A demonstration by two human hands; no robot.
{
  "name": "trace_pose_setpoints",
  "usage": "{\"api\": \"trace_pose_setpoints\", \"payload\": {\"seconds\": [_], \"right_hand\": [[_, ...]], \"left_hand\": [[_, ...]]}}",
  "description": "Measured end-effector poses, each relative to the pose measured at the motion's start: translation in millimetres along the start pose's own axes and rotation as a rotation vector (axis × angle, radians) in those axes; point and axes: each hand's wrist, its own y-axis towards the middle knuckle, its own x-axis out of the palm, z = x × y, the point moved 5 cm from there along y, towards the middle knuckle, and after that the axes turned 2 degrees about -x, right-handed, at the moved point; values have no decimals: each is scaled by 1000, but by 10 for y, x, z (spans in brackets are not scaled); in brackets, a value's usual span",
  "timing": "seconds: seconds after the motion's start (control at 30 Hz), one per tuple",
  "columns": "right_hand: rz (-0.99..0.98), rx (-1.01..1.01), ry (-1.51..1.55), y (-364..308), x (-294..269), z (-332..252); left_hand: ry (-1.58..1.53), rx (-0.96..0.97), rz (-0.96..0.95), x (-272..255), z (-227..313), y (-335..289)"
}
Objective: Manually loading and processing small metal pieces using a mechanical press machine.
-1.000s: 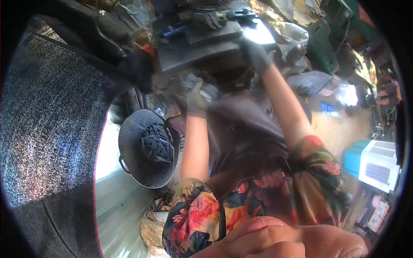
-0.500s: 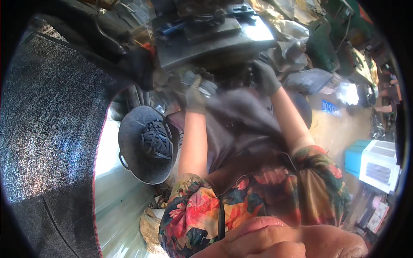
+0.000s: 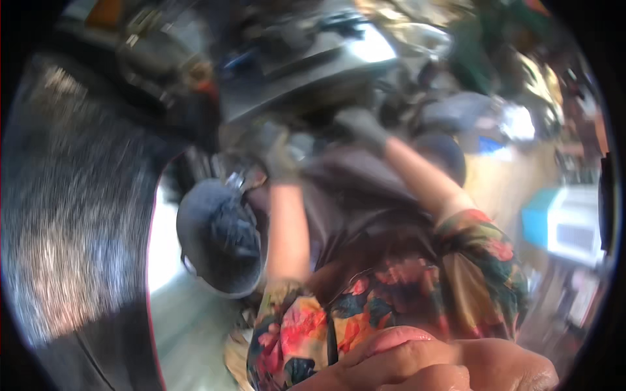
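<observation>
My left hand (image 3: 279,155), in a grey glove, is closed around several flat grey metal pieces (image 3: 301,146), smeared by motion. It is just below the front edge of a dark metal machine table (image 3: 306,75). My right hand (image 3: 362,127), also gloved, hangs under the same edge, to the right of the left hand and apart from it. Blur hides its fingers, so whether it holds anything does not show. A brown apron (image 3: 352,176) covers my lap beneath both hands.
A dark bucket (image 3: 195,212) with grey strip-like pieces (image 3: 231,228) stands left of my left forearm. A large dark sheet (image 3: 78,215) fills the far left. Right of me are a round dark seat-like shape (image 3: 447,156) and a white and turquoise box-shaped unit (image 3: 567,221).
My right hand has moved left toward my left hand. The left hand still holds the metal pieces, slightly lower in view. The whole picture has shifted and blurred as my head moves.
</observation>
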Motion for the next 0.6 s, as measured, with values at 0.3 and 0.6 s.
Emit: {"api": "trace_pose_setpoints", "payload": {"seconds": [0.3, 0.6], "right_hand": [[-162, 355, -91, -847, 905, 294], [500, -118, -20, -238, -30, -322]], "left_hand": [[-140, 138, -704, -259, 162, 128], [-168, -91, -196, -155, -73, 59]]}}
